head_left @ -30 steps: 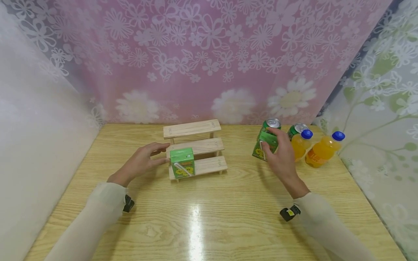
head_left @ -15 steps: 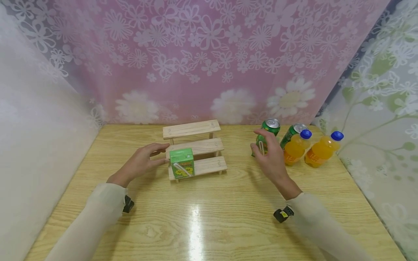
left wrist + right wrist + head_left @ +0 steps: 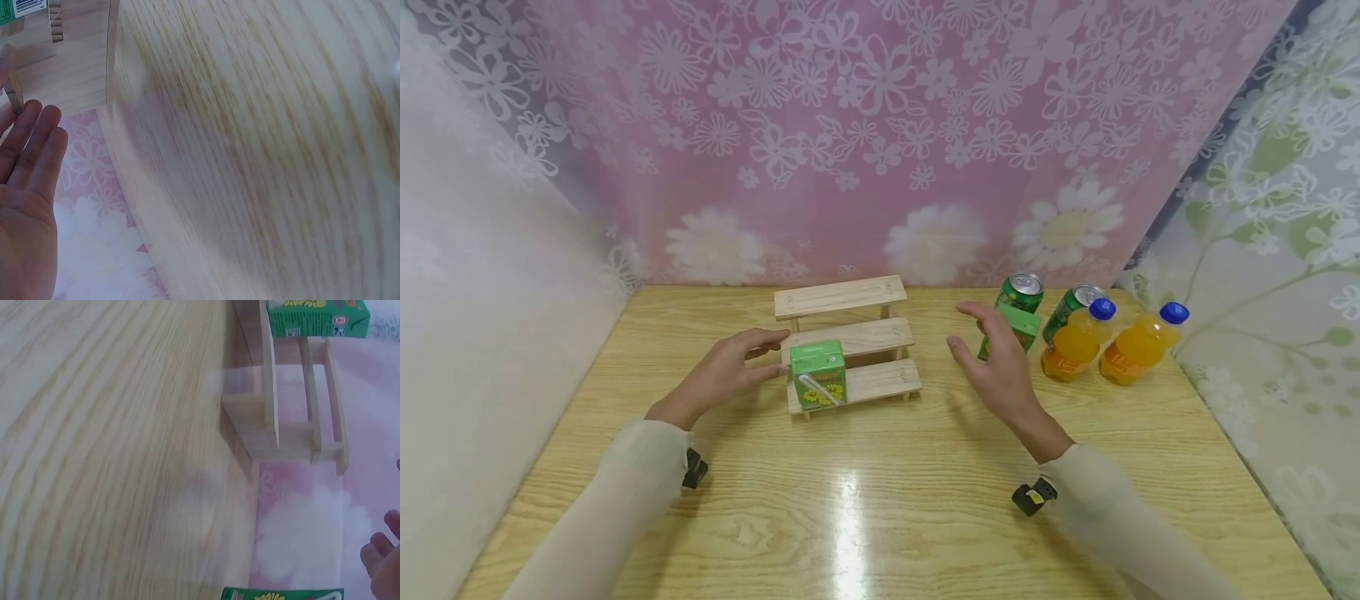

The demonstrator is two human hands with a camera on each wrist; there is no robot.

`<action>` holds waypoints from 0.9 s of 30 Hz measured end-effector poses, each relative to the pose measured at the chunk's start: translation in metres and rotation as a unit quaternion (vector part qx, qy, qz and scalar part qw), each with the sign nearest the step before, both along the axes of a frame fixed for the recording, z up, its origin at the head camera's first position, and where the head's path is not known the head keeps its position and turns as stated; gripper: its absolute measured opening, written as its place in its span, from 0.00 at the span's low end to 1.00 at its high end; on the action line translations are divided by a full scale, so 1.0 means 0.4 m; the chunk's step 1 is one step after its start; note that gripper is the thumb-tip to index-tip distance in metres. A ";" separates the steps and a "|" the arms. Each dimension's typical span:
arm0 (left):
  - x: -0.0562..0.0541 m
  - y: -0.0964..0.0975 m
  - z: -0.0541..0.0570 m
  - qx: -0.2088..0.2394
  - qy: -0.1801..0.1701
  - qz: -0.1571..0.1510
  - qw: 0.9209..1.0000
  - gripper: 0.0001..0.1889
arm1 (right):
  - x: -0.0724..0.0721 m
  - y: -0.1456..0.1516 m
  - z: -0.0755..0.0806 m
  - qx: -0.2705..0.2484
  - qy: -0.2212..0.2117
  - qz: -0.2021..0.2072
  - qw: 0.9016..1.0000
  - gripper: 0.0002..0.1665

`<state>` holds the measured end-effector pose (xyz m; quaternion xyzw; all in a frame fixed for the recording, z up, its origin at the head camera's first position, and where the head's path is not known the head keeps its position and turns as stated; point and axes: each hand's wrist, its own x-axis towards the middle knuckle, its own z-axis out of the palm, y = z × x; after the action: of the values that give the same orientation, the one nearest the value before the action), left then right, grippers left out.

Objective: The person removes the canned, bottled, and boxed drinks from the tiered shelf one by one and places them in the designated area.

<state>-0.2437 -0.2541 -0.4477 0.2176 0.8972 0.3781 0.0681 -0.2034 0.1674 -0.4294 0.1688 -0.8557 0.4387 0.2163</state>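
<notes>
A small wooden three-step stand is on the table. On the left end of its lowest step stands a green juice box with a straw on its front. My left hand pinches the left end of the stand's middle step between thumb and fingers; in the left wrist view that hand shows at the step's end. My right hand is in the air between the stand and a second juice box, fingers apart and holding nothing. The hand partly hides that box.
Behind the second juice box is a green can, with another can to its right. Two orange drink bottles with blue caps, a nearer-in bottle and an outer bottle, stand at the right. A floral curtain hangs behind the table.
My right hand has drawn away from the second juice box and moved left, leaving the box standing by the cans. My left hand and the stand have stayed put.
</notes>
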 end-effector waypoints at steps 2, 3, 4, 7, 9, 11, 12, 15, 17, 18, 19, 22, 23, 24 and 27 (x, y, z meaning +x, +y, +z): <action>-0.001 0.000 0.000 -0.001 0.002 -0.001 1.000 0.32 | 0.002 -0.011 0.004 -0.007 -0.006 0.007 1.000 0.30; -0.001 0.000 0.000 -0.001 0.003 -0.001 1.000 0.32 | 0.003 -0.016 0.005 -0.011 -0.009 0.011 1.000 0.30; -0.001 -0.001 0.000 -0.001 0.003 -0.002 1.000 0.32 | 0.004 -0.021 0.005 -0.015 -0.014 0.015 1.000 0.30; -0.002 0.000 0.001 -0.002 0.002 -0.003 1.000 0.32 | 0.005 -0.037 0.002 -0.021 -0.026 0.025 0.999 0.31; -0.002 0.000 0.001 -0.002 0.001 -0.003 1.000 0.32 | 0.007 -0.049 -0.001 -0.022 -0.036 0.035 0.999 0.31; -0.003 0.000 0.001 -0.002 0.001 -0.004 1.000 0.32 | 0.009 -0.061 -0.003 -0.022 -0.045 0.044 0.998 0.32; -0.003 0.000 0.001 -0.002 0.000 -0.004 1.000 0.32 | 0.011 -0.067 -0.003 -0.023 -0.049 0.049 0.997 0.32; -0.005 0.000 0.000 0.000 0.001 -0.005 1.000 0.32 | 0.015 -0.083 -0.001 -0.031 -0.059 0.064 0.996 0.32; -0.005 0.000 -0.001 0.000 0.000 -0.004 1.000 0.32 | 0.015 -0.092 0.001 -0.037 -0.063 0.074 0.995 0.33; -0.005 0.001 0.000 0.000 0.000 -0.004 1.000 0.32 | 0.016 -0.095 0.001 -0.037 -0.066 0.076 0.994 0.33; -0.005 0.001 0.000 0.000 0.001 -0.005 1.000 0.32 | 0.016 -0.099 0.001 -0.038 -0.067 0.080 0.994 0.32; -0.005 0.000 0.001 0.001 0.001 -0.005 1.000 0.32 | 0.018 -0.112 -0.001 -0.039 -0.076 0.092 0.992 0.32; -0.005 0.000 0.001 0.001 0.000 -0.005 1.000 0.32 | 0.019 -0.118 -0.002 -0.040 -0.080 0.096 0.991 0.33; -0.004 -0.001 0.001 0.001 0.000 -0.005 1.000 0.32 | 0.021 -0.123 -0.003 -0.042 -0.082 0.102 0.991 0.33; -0.004 -0.003 -0.001 0.001 -0.002 -0.003 1.000 0.32 | 0.025 -0.144 -0.004 -0.049 -0.093 0.121 0.987 0.35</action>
<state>-0.2453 -0.2552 -0.4481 0.2199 0.8958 0.3795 0.0711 -0.1932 0.1096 -0.4308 0.2188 -0.8230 0.5166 0.0887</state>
